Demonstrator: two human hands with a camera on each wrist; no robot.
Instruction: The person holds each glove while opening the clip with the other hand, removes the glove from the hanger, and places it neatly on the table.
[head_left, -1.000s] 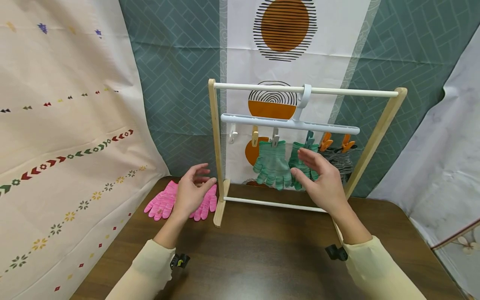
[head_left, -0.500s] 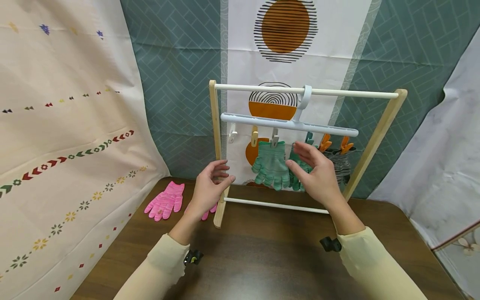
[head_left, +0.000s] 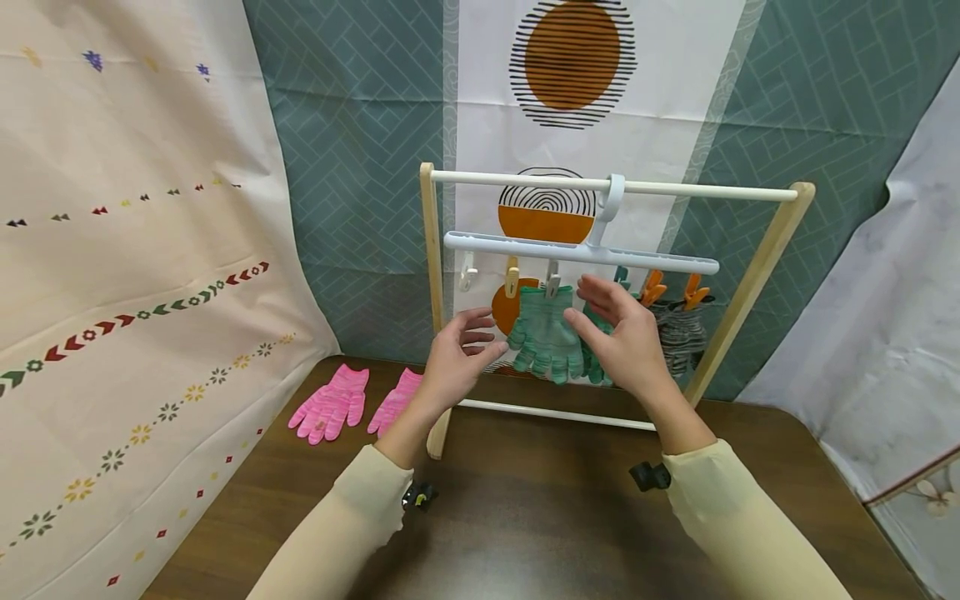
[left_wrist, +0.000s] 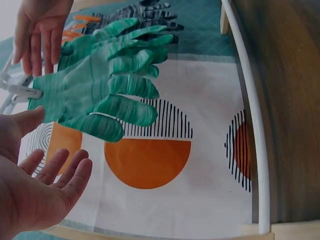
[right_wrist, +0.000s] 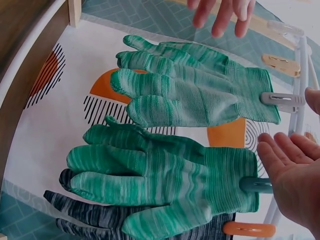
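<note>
My left hand (head_left: 461, 354) is raised, fingers loosely bent and holding nothing, just left of a pale green striped glove (head_left: 546, 337). That glove hangs by its cuff from a grey clip (right_wrist: 280, 99). On its other side my right hand (head_left: 621, 337) is spread with nothing in its grasp, close to the clip and cuff. Partly behind the right hand in the head view hangs a second green glove (right_wrist: 175, 172), held by a teal clip (right_wrist: 256, 185). In the left wrist view, the thumb of the left hand (left_wrist: 40, 185) is near the pale glove's cuff.
A light blue hanger (head_left: 517, 247) hangs on the white bar of a wooden rack (head_left: 429, 242). Dark grey gloves (head_left: 681, 337) hang from orange clips (head_left: 693, 292) at right. White (head_left: 468, 273) and yellow clips (head_left: 512, 277) hang at left. Two pink gloves (head_left: 330, 407) lie on the brown table (head_left: 525, 508).
My left hand has moved right, away from over the pink gloves, towards the pale green glove. My right hand has shifted slightly left and up, to beside that glove's cuff.
</note>
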